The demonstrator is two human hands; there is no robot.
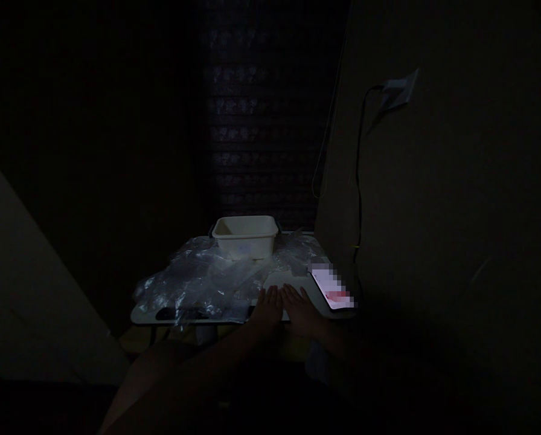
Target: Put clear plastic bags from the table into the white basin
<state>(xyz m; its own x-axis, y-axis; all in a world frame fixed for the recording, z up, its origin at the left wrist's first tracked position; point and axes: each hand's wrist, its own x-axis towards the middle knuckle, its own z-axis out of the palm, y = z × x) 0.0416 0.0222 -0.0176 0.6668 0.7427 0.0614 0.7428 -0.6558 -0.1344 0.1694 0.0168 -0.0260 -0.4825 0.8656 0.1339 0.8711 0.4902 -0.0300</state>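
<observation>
My left hand point(268, 307) and my right hand point(299, 309) lie side by side, palms down, near the front edge of a small white table point(313, 297). Their fingers are stretched out, and neither hand holds anything. Clear plastic bags point(198, 278) spread over the left and back of the tabletop, just beyond my left hand. To the right of my right hand lies a phone point(332, 289) with its screen lit and partly pixelated. Toward the back, a white plastic tub point(247, 244) stands upright among the plastic.
The room is very dark. A patterned blind point(234, 121) hangs behind the table. On the right wall, a plug sits in a socket point(400, 90), and its black cable point(358, 181) runs down beside the table. A pale panel point(21, 272) slopes at the left.
</observation>
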